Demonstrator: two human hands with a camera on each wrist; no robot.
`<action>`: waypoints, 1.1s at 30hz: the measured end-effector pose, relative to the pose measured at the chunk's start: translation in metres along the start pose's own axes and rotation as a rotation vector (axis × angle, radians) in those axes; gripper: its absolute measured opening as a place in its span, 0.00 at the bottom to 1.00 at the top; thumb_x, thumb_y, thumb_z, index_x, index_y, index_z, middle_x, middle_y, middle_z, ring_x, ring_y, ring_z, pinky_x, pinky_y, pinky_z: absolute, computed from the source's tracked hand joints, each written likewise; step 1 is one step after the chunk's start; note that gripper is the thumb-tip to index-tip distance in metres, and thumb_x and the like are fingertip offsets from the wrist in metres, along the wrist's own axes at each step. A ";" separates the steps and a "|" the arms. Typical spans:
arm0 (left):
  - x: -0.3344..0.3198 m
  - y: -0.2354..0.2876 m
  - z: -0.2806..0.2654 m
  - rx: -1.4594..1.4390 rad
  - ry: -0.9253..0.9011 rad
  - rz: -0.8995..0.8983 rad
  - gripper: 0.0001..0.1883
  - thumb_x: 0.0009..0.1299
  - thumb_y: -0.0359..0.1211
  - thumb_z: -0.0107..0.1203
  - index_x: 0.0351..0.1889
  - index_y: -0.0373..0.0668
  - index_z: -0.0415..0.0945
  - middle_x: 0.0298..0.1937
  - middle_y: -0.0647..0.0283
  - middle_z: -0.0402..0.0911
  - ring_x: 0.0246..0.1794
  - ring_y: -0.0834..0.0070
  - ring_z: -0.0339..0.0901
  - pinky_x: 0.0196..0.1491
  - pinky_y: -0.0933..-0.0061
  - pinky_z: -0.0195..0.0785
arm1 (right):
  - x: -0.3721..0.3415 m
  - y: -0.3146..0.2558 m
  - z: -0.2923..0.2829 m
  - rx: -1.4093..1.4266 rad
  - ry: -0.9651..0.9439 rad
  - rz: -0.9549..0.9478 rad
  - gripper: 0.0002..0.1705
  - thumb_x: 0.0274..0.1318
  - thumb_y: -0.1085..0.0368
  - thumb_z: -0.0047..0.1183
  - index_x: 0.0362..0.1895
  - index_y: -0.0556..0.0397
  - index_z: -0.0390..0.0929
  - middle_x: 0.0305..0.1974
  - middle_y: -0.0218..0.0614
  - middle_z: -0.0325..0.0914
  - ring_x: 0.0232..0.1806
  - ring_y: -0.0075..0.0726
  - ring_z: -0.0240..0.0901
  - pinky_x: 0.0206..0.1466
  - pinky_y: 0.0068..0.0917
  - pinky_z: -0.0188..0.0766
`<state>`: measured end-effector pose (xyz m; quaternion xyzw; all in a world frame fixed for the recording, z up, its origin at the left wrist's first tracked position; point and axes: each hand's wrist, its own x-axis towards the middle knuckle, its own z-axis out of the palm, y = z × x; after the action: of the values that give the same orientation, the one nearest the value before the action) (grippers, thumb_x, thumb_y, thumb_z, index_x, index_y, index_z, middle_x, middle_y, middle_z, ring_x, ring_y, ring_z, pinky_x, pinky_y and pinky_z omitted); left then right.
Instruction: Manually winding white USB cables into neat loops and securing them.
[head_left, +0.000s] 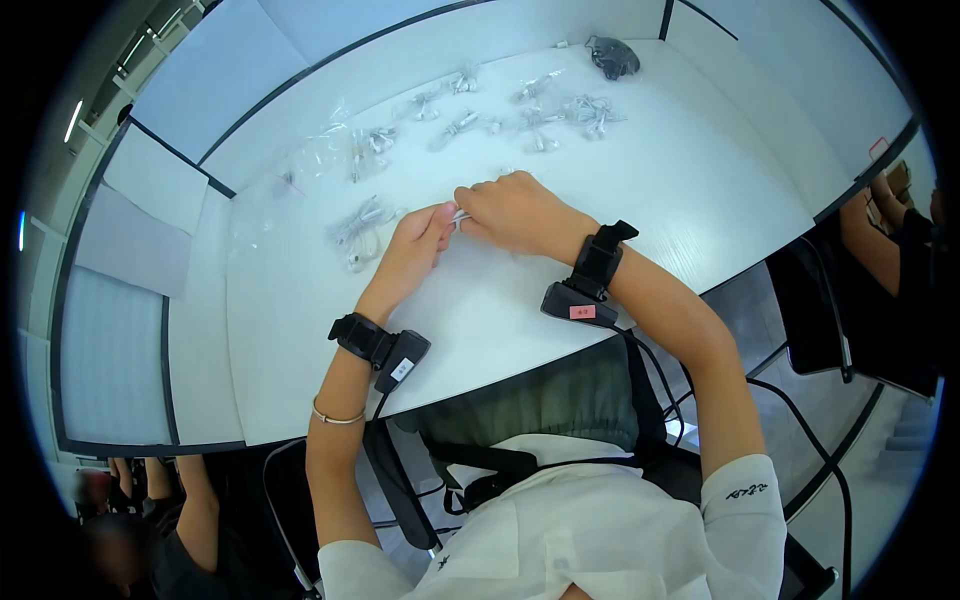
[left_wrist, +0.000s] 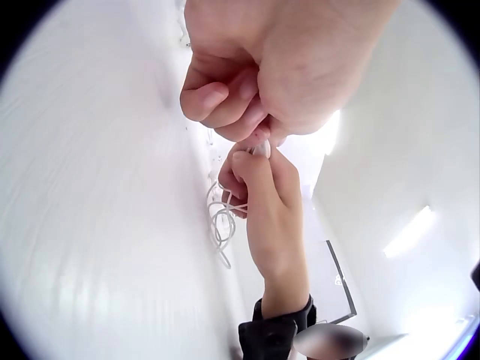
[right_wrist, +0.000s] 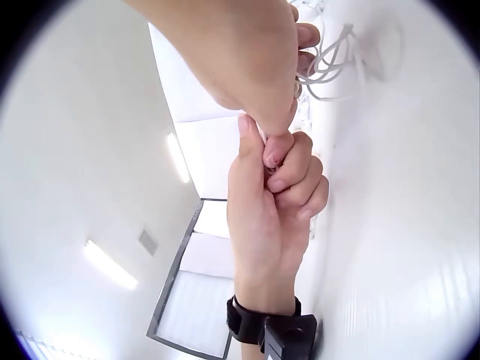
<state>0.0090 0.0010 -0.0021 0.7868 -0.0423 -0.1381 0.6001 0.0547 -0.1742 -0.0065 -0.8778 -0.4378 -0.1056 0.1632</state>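
Note:
Over the middle of the table, my left hand (head_left: 412, 248) and right hand (head_left: 525, 215) meet fingertip to fingertip. Between them both pinch a small white end piece (left_wrist: 260, 148) of a white cable, mostly hidden by the fingers. Loose loops of the cable (right_wrist: 330, 71) hang from beneath my right hand's curled fingers, close over the tabletop. Left of my left hand lies a clear bag with a coiled white cable (head_left: 362, 222), and a small white piece (head_left: 357, 262) rests at its lower end.
Several clear bags of coiled white cables (head_left: 593, 115) lie across the back of the white table (head_left: 640, 200). Crumpled clear plastic (head_left: 335, 135) is at the back left, a dark grey bundle (head_left: 612, 58) at the back right. White partitions (head_left: 780, 120) enclose the table; people sit beyond both sides.

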 end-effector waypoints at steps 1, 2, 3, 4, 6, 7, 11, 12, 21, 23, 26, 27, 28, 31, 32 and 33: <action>0.000 0.000 0.001 -0.006 0.005 0.010 0.21 0.73 0.49 0.38 0.27 0.41 0.66 0.19 0.76 0.55 0.19 0.88 0.50 0.20 0.86 0.46 | 0.001 0.000 0.000 0.018 -0.013 0.015 0.10 0.51 0.60 0.48 0.31 0.54 0.68 0.22 0.41 0.73 0.25 0.47 0.72 0.30 0.40 0.66; 0.000 0.001 0.002 -0.012 0.009 0.021 0.21 0.72 0.49 0.38 0.27 0.42 0.66 0.19 0.76 0.55 0.19 0.89 0.50 0.19 0.86 0.46 | 0.002 0.000 -0.001 0.035 -0.025 0.031 0.10 0.51 0.60 0.47 0.31 0.54 0.69 0.23 0.41 0.74 0.26 0.47 0.72 0.30 0.40 0.66; 0.001 0.001 0.001 -0.004 0.026 0.040 0.21 0.72 0.49 0.39 0.27 0.42 0.66 0.19 0.77 0.55 0.18 0.89 0.50 0.19 0.86 0.45 | 0.003 0.002 -0.003 0.090 0.001 0.035 0.10 0.51 0.60 0.47 0.31 0.54 0.69 0.24 0.41 0.74 0.27 0.47 0.72 0.31 0.40 0.66; 0.001 0.000 0.001 0.002 0.043 0.056 0.21 0.72 0.49 0.39 0.27 0.42 0.66 0.19 0.77 0.55 0.18 0.89 0.49 0.19 0.86 0.45 | 0.003 0.003 -0.004 0.145 0.024 0.039 0.10 0.50 0.60 0.48 0.32 0.53 0.70 0.25 0.42 0.75 0.27 0.47 0.72 0.31 0.39 0.66; 0.000 -0.002 0.001 -0.004 0.070 0.076 0.21 0.72 0.50 0.40 0.26 0.44 0.65 0.19 0.77 0.54 0.18 0.90 0.48 0.19 0.86 0.44 | 0.001 0.004 -0.005 0.289 0.048 0.063 0.10 0.50 0.61 0.48 0.34 0.54 0.71 0.26 0.43 0.75 0.29 0.47 0.72 0.32 0.38 0.67; 0.000 -0.003 0.001 -0.013 0.082 0.085 0.20 0.71 0.50 0.41 0.25 0.45 0.64 0.20 0.78 0.54 0.18 0.91 0.47 0.19 0.87 0.42 | 0.002 0.004 -0.008 0.373 0.052 0.080 0.11 0.50 0.61 0.49 0.35 0.54 0.71 0.27 0.43 0.75 0.29 0.47 0.72 0.32 0.37 0.67; 0.002 -0.005 -0.007 -0.029 0.124 0.136 0.20 0.71 0.50 0.42 0.25 0.46 0.63 0.20 0.79 0.53 0.18 0.91 0.47 0.19 0.88 0.41 | 0.006 0.013 -0.002 0.569 0.134 0.033 0.15 0.51 0.60 0.51 0.41 0.55 0.72 0.25 0.39 0.75 0.27 0.40 0.71 0.32 0.31 0.66; 0.003 -0.005 -0.009 -0.002 0.142 0.129 0.21 0.72 0.50 0.40 0.24 0.45 0.64 0.19 0.78 0.54 0.18 0.90 0.48 0.19 0.86 0.42 | 0.005 0.016 -0.002 0.607 0.119 0.060 0.15 0.52 0.59 0.51 0.41 0.55 0.72 0.24 0.37 0.74 0.26 0.37 0.70 0.32 0.30 0.65; 0.011 -0.016 -0.023 0.366 0.414 0.284 0.23 0.73 0.46 0.36 0.24 0.36 0.63 0.16 0.65 0.56 0.19 0.77 0.53 0.25 0.72 0.51 | 0.003 0.021 -0.028 0.842 -0.047 0.203 0.17 0.59 0.53 0.44 0.29 0.54 0.74 0.16 0.25 0.62 0.21 0.19 0.57 0.25 0.19 0.55; 0.009 -0.015 -0.021 0.433 0.441 0.296 0.23 0.73 0.46 0.36 0.24 0.36 0.63 0.16 0.63 0.56 0.19 0.74 0.54 0.25 0.70 0.52 | 0.004 0.014 -0.034 0.937 -0.054 0.229 0.19 0.60 0.52 0.42 0.26 0.53 0.72 0.15 0.23 0.57 0.20 0.17 0.54 0.24 0.17 0.52; 0.009 -0.014 -0.018 0.415 0.480 0.311 0.23 0.73 0.45 0.37 0.24 0.35 0.63 0.16 0.62 0.58 0.19 0.74 0.55 0.26 0.69 0.53 | 0.004 0.007 -0.028 1.069 -0.082 0.193 0.19 0.61 0.53 0.40 0.24 0.52 0.70 0.16 0.22 0.55 0.20 0.17 0.51 0.23 0.17 0.50; 0.010 -0.015 -0.018 0.344 0.481 0.302 0.23 0.73 0.46 0.37 0.23 0.36 0.62 0.16 0.64 0.57 0.18 0.76 0.55 0.25 0.72 0.52 | 0.004 0.003 -0.027 1.049 -0.110 0.191 0.19 0.61 0.53 0.40 0.24 0.51 0.70 0.16 0.22 0.55 0.20 0.17 0.51 0.23 0.17 0.50; 0.012 -0.016 -0.019 0.274 0.482 0.293 0.23 0.73 0.46 0.37 0.22 0.37 0.62 0.16 0.66 0.57 0.18 0.78 0.54 0.23 0.74 0.51 | 0.004 -0.001 -0.029 1.028 -0.148 0.161 0.18 0.61 0.53 0.40 0.24 0.51 0.70 0.17 0.22 0.55 0.20 0.17 0.51 0.23 0.17 0.51; 0.008 -0.006 -0.017 -0.030 0.422 0.217 0.22 0.73 0.47 0.38 0.20 0.43 0.59 0.16 0.73 0.53 0.15 0.86 0.47 0.18 0.81 0.42 | 0.004 -0.006 -0.025 0.964 -0.258 0.159 0.18 0.60 0.53 0.40 0.25 0.51 0.71 0.17 0.22 0.57 0.20 0.17 0.51 0.23 0.18 0.52; 0.005 0.000 -0.016 -0.146 0.391 0.183 0.22 0.72 0.48 0.39 0.20 0.46 0.57 0.16 0.76 0.51 0.14 0.89 0.44 0.17 0.84 0.39 | 0.004 -0.003 -0.019 0.938 -0.257 0.154 0.18 0.60 0.54 0.40 0.25 0.51 0.71 0.17 0.22 0.57 0.19 0.17 0.51 0.23 0.18 0.51; 0.004 0.004 -0.015 -0.200 0.356 0.171 0.22 0.72 0.48 0.39 0.19 0.47 0.56 0.16 0.76 0.51 0.13 0.89 0.43 0.16 0.84 0.38 | 0.005 -0.001 -0.015 0.912 -0.254 0.150 0.17 0.60 0.54 0.39 0.25 0.51 0.71 0.18 0.22 0.57 0.19 0.17 0.51 0.22 0.19 0.51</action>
<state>0.0173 0.0127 0.0048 0.7289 0.0114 0.0510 0.6826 0.0561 -0.1758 0.0096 -0.7517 -0.3916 0.2175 0.4841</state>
